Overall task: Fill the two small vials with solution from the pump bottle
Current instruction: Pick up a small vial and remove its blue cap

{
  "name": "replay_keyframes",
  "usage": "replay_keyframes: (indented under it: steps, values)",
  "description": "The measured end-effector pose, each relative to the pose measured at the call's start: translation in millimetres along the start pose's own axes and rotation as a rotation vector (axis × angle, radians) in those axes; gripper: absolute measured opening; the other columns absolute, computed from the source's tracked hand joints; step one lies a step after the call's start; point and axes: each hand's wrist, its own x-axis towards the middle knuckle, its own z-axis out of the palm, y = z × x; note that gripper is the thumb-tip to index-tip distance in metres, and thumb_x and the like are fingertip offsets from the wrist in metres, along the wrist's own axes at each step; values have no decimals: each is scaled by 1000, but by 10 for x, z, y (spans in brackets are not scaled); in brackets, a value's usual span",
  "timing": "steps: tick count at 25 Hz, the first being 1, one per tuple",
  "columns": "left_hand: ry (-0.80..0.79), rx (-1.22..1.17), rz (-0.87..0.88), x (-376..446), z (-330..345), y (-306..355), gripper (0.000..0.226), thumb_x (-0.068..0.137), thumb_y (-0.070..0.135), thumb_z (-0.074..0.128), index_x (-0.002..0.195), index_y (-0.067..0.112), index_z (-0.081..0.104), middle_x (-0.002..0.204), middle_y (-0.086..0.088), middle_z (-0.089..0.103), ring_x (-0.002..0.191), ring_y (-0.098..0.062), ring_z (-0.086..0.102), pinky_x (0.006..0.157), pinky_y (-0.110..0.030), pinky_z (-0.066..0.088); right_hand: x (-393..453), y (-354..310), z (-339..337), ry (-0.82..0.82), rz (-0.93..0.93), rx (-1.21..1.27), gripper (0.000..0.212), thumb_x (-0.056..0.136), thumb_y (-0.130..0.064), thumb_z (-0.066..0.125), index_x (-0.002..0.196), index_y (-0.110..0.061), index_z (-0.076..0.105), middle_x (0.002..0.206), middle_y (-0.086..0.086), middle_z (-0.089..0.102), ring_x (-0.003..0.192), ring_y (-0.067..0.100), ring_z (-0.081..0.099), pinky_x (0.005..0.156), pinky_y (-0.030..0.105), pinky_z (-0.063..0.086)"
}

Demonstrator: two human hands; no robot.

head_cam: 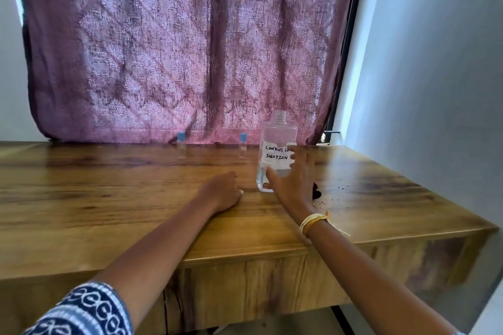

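**Reaching for the bottle**

From the head camera: a clear bottle (pixel 276 152) stands on the wooden table (pixel 109 198), near the back edge and toward the right side. It has a white label with writing on it. Its top is open, with no pump or cap on the neck, and it looks only partly full. The right hand (pixel 292 179) is at the bottle with its fingers spread wide around the front. The thumb touches the low part of the bottle, but the hand has not closed on it yet. The left hand (pixel 221 193) rests on the table just left of the bottle, curled into a loose fist and holding nothing that I can see.

Two small vials with blue caps stand along the back edge: the left vial (pixel 181 144) is well apart from the bottle, and the right vial (pixel 243 144) is near it. Both caps are on.

To do this step well, I think the hand should close around the middle of the bottle and keep it upright, since the open top could spill. The vial caps need to come off before any filling.
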Motion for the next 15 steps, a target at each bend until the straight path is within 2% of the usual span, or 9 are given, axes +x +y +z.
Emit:
replay_keyframes:
  steps: [2,4,6,9,10,12,15]
  values:
    - [13,56,-17,-21,-89,-163,55,91,41,54,139,14,44,140,-13,52,128,-31,49,103,-38,41,-119,-189,119,-66,-89,23,48,75,-20,74,117,-16,52,110,2,51,95,15,50,79,29,47]
    - [6,111,-44,-11,-174,-329,52,91,43,53,133,13,48,138,-13,53,126,-31,50,102,-38,43,-139,-280,339,-231,-49,58,40,77,-15,70,114,-15,55,105,1,51,90,14,50,81,30,48]
    - [7,171,-74,27,-233,-543,48,91,48,50,126,15,51,134,-12,55,122,-31,51,99,-41,44,-100,-305,633,-384,40,45,54,75,-14,68,125,-12,49,113,5,52,98,20,53,87,34,50]
    - [20,221,-109,142,-286,-833,39,91,55,43,106,20,54,124,-9,58,115,-28,52,94,-42,42,18,-285,1066,-526,131,-138,82,71,-19,67,141,-8,26,129,18,48,117,35,51,98,45,47]
    - [30,220,-112,198,-281,-904,39,91,55,42,107,21,54,125,-8,57,117,-27,51,94,-43,39,72,-276,1197,-543,157,-185,89,70,-21,67,144,-8,19,130,21,48,118,38,50,99,46,47]
    - [49,207,-111,280,-247,-977,42,91,55,42,117,24,54,133,-5,53,124,-26,47,99,-46,34,219,-216,1451,-509,210,-185,90,68,-20,64,143,-8,16,132,22,47,118,40,50,97,48,48]
    - [62,202,-105,355,-227,-1028,46,91,57,42,125,28,51,140,-2,47,129,-25,42,101,-49,31,564,-95,1874,-329,404,-132,86,74,-14,62,146,-12,15,137,20,45,121,39,48,101,50,46]
